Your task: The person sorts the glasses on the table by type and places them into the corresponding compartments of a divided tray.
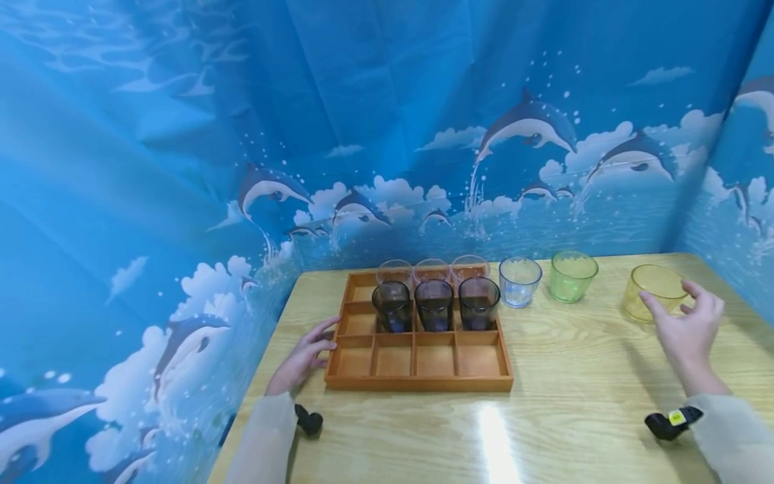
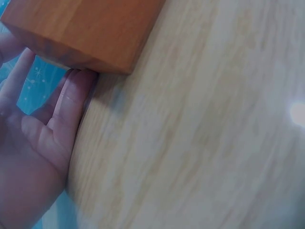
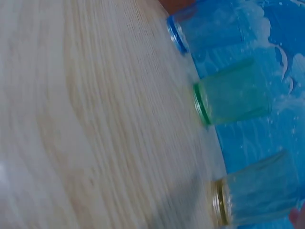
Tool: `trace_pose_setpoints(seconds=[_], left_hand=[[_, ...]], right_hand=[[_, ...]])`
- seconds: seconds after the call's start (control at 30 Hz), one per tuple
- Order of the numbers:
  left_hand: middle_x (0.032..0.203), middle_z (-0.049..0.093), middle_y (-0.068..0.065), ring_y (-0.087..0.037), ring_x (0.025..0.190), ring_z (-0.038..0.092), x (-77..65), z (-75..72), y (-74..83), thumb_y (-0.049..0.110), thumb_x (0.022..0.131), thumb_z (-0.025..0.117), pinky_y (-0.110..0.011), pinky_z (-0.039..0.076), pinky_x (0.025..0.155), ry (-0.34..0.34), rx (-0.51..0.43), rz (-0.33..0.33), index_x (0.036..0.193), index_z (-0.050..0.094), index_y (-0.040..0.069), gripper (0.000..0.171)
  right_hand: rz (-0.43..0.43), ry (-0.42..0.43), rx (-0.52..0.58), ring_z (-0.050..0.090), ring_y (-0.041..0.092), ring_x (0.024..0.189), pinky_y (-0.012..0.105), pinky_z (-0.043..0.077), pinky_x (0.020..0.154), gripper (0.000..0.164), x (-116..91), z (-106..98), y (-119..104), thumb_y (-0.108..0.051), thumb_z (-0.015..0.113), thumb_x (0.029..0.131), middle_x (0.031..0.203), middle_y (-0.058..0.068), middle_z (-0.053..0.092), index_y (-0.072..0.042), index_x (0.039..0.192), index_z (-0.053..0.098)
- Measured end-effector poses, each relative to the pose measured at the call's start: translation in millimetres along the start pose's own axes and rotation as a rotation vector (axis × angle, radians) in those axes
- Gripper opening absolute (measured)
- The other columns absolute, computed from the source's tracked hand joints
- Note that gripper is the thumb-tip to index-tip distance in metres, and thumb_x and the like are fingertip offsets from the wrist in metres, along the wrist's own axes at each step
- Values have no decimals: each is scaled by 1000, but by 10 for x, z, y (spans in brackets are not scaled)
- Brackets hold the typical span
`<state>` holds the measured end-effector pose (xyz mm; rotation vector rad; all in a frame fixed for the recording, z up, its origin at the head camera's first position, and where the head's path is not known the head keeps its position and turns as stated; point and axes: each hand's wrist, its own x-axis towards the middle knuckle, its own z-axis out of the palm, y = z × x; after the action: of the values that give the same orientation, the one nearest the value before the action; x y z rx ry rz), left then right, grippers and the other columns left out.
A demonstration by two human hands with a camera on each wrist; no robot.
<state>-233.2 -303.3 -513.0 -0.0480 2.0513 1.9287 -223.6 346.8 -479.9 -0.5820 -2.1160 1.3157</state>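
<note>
My left hand (image 1: pixel 304 357) rests against the left side of a wooden compartment tray (image 1: pixel 417 384), its fingers extended along that side. In the left wrist view, the fingers touch a lower corner of the tray (image 2: pixel 90 38). Three dark tumblers (image 1: pixel 434 306) stand in the middle row, with three clear tumblers (image 1: pixel 432 269) behind them. At the far right my right hand (image 1: pixel 689 329) holds a yellow tumbler (image 1: pixel 656 286) between thumb and fingers near the rim. Only a fingertip shows beside that tumbler (image 3: pixel 259 193) in the right wrist view.
A blue-tinted tumbler (image 1: pixel 519 282) stands just right of the tray, and a green tumbler (image 1: pixel 571 277) stands between it and the yellow one. A dolphin-printed curtain (image 1: pixel 387 134) hangs behind the wooden table (image 1: pixel 574 417).
</note>
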Motion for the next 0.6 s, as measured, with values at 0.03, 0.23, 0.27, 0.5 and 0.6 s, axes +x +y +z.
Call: trace_pose_setpoints(seconds=[0.03,0.23,0.27,0.5,0.6], left_hand=[[143,31,-9,-32,122,37,2,2,-8,13,89,58,-44,46,81,7,3,4,138,43,32,54],[140,36,-5,-30,121,40,3,6,-20,16,87,60,-44,47,81,29,8,7,135,47,35,53],[140,36,-5,-30,121,40,2,5,-20,16,87,61,-44,47,81,29,6,6,134,47,35,53],[141,34,-4,-30,122,38,-7,0,-17,17,87,60,-44,46,83,21,13,7,136,45,35,54],[141,33,-4,-29,123,37,-4,-2,-19,18,88,60,-44,46,83,12,11,4,137,45,35,54]], right_hand=[[11,-30,-22,37,3,98,27,31,95,76,31,-18,26,-32,72,79,129,-2,32,-8,141,35],[48,-261,-60,6,42,134,55,10,106,104,202,-91,189,-40,68,81,149,25,-1,-4,148,-4],[47,-283,-62,3,44,134,56,8,106,106,225,-94,207,-41,67,81,149,26,-4,-4,147,-7],[113,-358,-26,1,47,134,57,8,105,112,346,-14,215,-45,67,80,149,28,-5,-3,145,-14],[178,-352,-7,3,45,134,56,10,105,115,372,24,209,-47,68,78,149,26,-3,-7,146,-15]])
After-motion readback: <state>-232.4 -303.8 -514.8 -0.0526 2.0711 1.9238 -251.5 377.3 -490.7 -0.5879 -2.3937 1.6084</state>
